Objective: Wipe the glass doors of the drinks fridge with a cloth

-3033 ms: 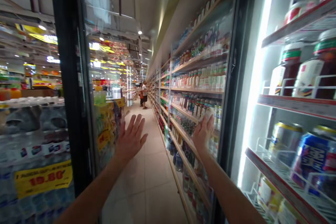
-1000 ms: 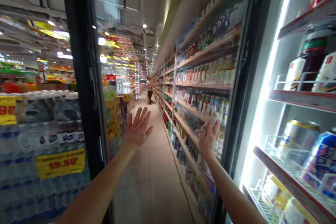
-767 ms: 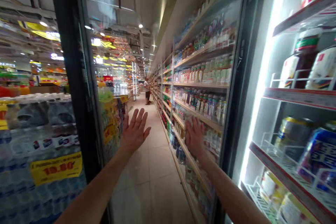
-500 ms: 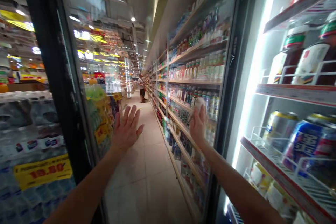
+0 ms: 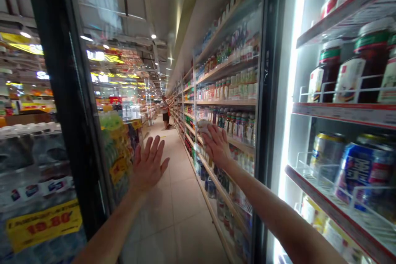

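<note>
In the head view, a glass door with a black frame (image 5: 58, 74) stands open in front of me. My left hand (image 5: 149, 163) lies flat on the glass with its fingers spread and nothing in it. To its right, my right hand (image 5: 216, 142) presses a pale cloth (image 5: 203, 126) against the same pane. The cloth shows beyond the fingertips, while its rest is hidden under the palm.
On the right, lit refrigerator shelves (image 5: 346, 111) bear dark bottles (image 5: 348, 74) and cans (image 5: 355, 173). Packs of bottled water with a yellow price sign (image 5: 45, 222) stand at left. Through the glass appear stocked shelves (image 5: 222, 102), a tiled aisle (image 5: 185, 206) and a person (image 5: 165, 111) far off.
My right hand has swept left across the glass with the cloth, closer to my left hand. My left hand stays on the pane. The view has shifted slightly to the right.
</note>
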Action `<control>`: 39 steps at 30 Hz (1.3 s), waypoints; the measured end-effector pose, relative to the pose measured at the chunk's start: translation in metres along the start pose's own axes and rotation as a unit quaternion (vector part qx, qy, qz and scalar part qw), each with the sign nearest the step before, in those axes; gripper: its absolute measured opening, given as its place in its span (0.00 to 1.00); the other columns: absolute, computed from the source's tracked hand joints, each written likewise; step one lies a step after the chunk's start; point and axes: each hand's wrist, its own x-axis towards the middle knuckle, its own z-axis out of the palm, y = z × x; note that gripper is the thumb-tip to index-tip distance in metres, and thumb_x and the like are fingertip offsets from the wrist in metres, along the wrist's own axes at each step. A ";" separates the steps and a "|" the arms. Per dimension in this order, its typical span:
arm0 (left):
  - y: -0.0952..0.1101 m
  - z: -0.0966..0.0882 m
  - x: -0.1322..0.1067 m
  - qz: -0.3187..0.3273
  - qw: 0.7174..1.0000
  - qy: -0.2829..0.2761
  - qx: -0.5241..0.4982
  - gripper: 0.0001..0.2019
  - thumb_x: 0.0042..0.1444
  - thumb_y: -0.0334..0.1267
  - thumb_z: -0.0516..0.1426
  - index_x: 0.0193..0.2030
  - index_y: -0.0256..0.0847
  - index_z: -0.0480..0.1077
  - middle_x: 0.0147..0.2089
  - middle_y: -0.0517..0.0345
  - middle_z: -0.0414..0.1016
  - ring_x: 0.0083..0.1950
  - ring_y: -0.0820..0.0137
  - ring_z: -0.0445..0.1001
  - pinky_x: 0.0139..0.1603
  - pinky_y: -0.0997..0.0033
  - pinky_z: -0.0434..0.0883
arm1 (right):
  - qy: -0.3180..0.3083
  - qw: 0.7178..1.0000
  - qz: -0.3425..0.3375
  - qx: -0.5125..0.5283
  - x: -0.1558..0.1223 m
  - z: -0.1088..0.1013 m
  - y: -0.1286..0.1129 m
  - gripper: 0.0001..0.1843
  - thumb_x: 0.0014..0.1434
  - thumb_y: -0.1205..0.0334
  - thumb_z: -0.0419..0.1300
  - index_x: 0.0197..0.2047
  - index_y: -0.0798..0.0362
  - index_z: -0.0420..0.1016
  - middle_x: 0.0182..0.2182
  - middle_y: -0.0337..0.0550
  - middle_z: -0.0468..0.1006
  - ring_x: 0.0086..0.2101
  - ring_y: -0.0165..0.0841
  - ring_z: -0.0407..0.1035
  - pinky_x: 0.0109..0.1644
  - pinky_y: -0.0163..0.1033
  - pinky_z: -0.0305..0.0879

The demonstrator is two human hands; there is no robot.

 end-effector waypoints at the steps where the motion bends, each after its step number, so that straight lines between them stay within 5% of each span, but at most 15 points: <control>1: 0.000 -0.001 0.000 0.002 1.000 0.002 0.002 0.33 0.60 0.39 0.51 0.69 0.36 0.41 0.66 0.45 0.54 0.71 0.66 0.38 0.70 0.56 0.38 | 0.010 1.000 0.008 -0.002 0.001 0.000 0.003 0.25 0.60 0.63 0.47 0.61 0.45 0.61 0.63 0.44 0.58 0.65 0.38 0.44 0.65 0.54 0.45; 5: 0.002 -0.002 0.000 -0.001 1.000 0.007 -0.004 0.33 0.60 0.40 0.51 0.69 0.36 0.42 0.66 0.45 0.56 0.71 0.67 0.39 0.70 0.56 0.38 | 0.151 0.956 0.253 -0.012 0.013 0.002 0.032 0.27 0.62 0.64 0.42 0.63 0.50 0.58 0.64 0.52 0.54 0.65 0.43 0.45 0.62 0.61 0.48; 7: 0.003 -0.002 0.000 -0.010 1.000 0.004 -0.011 0.32 0.61 0.40 0.50 0.69 0.37 0.41 0.65 0.45 0.57 0.71 0.67 0.39 0.70 0.56 0.38 | 0.170 0.942 0.288 -0.004 0.018 0.005 0.028 0.27 0.62 0.63 0.42 0.64 0.52 0.57 0.65 0.54 0.52 0.65 0.45 0.43 0.62 0.62 0.47; 11: 0.004 -0.001 -0.001 -0.024 1.000 0.003 -0.020 0.32 0.61 0.41 0.50 0.69 0.39 0.41 0.65 0.46 0.58 0.71 0.67 0.41 0.69 0.55 0.40 | 0.074 0.993 0.088 0.015 0.012 0.011 -0.004 0.26 0.61 0.63 0.45 0.63 0.48 0.59 0.64 0.48 0.55 0.65 0.40 0.43 0.65 0.56 0.44; 13: 0.004 -0.001 -0.001 -0.028 0.999 0.000 -0.024 0.32 0.61 0.41 0.50 0.69 0.40 0.41 0.65 0.47 0.58 0.71 0.66 0.42 0.69 0.55 0.40 | 0.049 0.998 0.039 0.012 0.007 0.008 0.003 0.25 0.61 0.63 0.46 0.61 0.45 0.61 0.63 0.45 0.58 0.65 0.38 0.45 0.65 0.55 0.44; 15: 0.003 0.000 -0.001 -0.029 0.999 0.001 -0.019 0.32 0.61 0.41 0.50 0.69 0.40 0.40 0.65 0.47 0.57 0.70 0.66 0.42 0.70 0.55 0.40 | 0.089 0.988 0.128 -0.006 0.007 0.003 0.032 0.25 0.61 0.63 0.45 0.61 0.47 0.61 0.63 0.47 0.58 0.64 0.40 0.47 0.64 0.57 0.46; 18: 0.001 0.001 -0.001 -0.009 1.000 0.006 0.005 0.32 0.61 0.40 0.49 0.69 0.39 0.40 0.65 0.48 0.57 0.71 0.66 0.42 0.70 0.56 0.39 | 0.181 0.928 0.325 -0.024 0.022 -0.003 0.081 0.27 0.60 0.63 0.42 0.61 0.55 0.62 0.63 0.56 0.56 0.63 0.46 0.48 0.62 0.62 0.49; 20: 0.000 0.002 -0.001 0.005 1.000 0.008 0.020 0.33 0.60 0.39 0.50 0.69 0.37 0.41 0.65 0.46 0.57 0.71 0.66 0.41 0.70 0.56 0.39 | 0.187 0.917 0.353 -0.016 0.035 -0.005 0.089 0.28 0.59 0.63 0.42 0.61 0.58 0.62 0.63 0.59 0.55 0.63 0.48 0.47 0.61 0.63 0.48; 22: -0.002 0.003 -0.001 0.008 1.000 0.010 0.025 0.34 0.59 0.39 0.51 0.69 0.36 0.41 0.65 0.45 0.57 0.70 0.65 0.41 0.70 0.55 0.40 | 0.146 0.949 0.280 0.000 0.044 -0.004 0.072 0.27 0.59 0.64 0.43 0.61 0.55 0.62 0.64 0.55 0.55 0.64 0.46 0.45 0.62 0.62 0.47; 24: -0.004 0.004 -0.001 0.009 0.999 0.014 0.027 0.33 0.59 0.39 0.51 0.69 0.36 0.41 0.65 0.45 0.58 0.70 0.65 0.41 0.70 0.55 0.41 | 0.074 0.989 0.124 0.019 0.049 -0.003 0.046 0.26 0.59 0.63 0.45 0.60 0.49 0.64 0.64 0.48 0.56 0.65 0.42 0.44 0.63 0.58 0.46; 27: -0.005 0.005 -0.002 0.010 0.999 0.011 0.030 0.33 0.59 0.39 0.51 0.69 0.36 0.41 0.65 0.45 0.58 0.70 0.65 0.41 0.70 0.55 0.41 | 0.009 0.999 -0.035 0.026 0.055 -0.002 0.028 0.24 0.59 0.63 0.47 0.58 0.44 0.66 0.63 0.41 0.60 0.65 0.37 0.45 0.65 0.54 0.44; 31: -0.005 0.004 -0.002 0.016 0.999 0.006 0.034 0.34 0.59 0.39 0.50 0.69 0.35 0.41 0.65 0.44 0.58 0.71 0.64 0.40 0.70 0.55 0.40 | 0.129 0.974 0.187 -0.008 0.074 0.000 0.037 0.25 0.61 0.63 0.43 0.60 0.50 0.63 0.63 0.50 0.58 0.64 0.43 0.47 0.62 0.59 0.48; 33: -0.004 0.003 -0.002 0.015 0.999 0.005 0.038 0.34 0.59 0.39 0.51 0.69 0.34 0.41 0.64 0.44 0.59 0.71 0.64 0.40 0.70 0.55 0.40 | 0.146 0.965 0.219 -0.007 0.081 0.004 0.026 0.26 0.61 0.62 0.43 0.61 0.51 0.61 0.63 0.51 0.57 0.64 0.44 0.46 0.62 0.60 0.48; 36: -0.004 0.003 -0.003 0.008 0.999 0.002 0.038 0.34 0.59 0.39 0.51 0.69 0.35 0.41 0.64 0.44 0.59 0.71 0.63 0.42 0.70 0.55 0.40 | 0.063 0.998 -0.006 0.023 0.078 0.010 -0.017 0.25 0.61 0.61 0.46 0.61 0.47 0.61 0.62 0.43 0.61 0.65 0.38 0.43 0.66 0.53 0.43; 39: -0.002 0.003 -0.005 -0.004 1.000 -0.014 0.024 0.34 0.60 0.40 0.51 0.69 0.38 0.40 0.65 0.45 0.58 0.70 0.62 0.47 0.69 0.54 0.41 | 0.000 0.981 -0.188 0.039 0.080 0.012 -0.048 0.23 0.61 0.61 0.49 0.59 0.43 0.64 0.61 0.36 0.63 0.65 0.33 0.44 0.68 0.49 0.36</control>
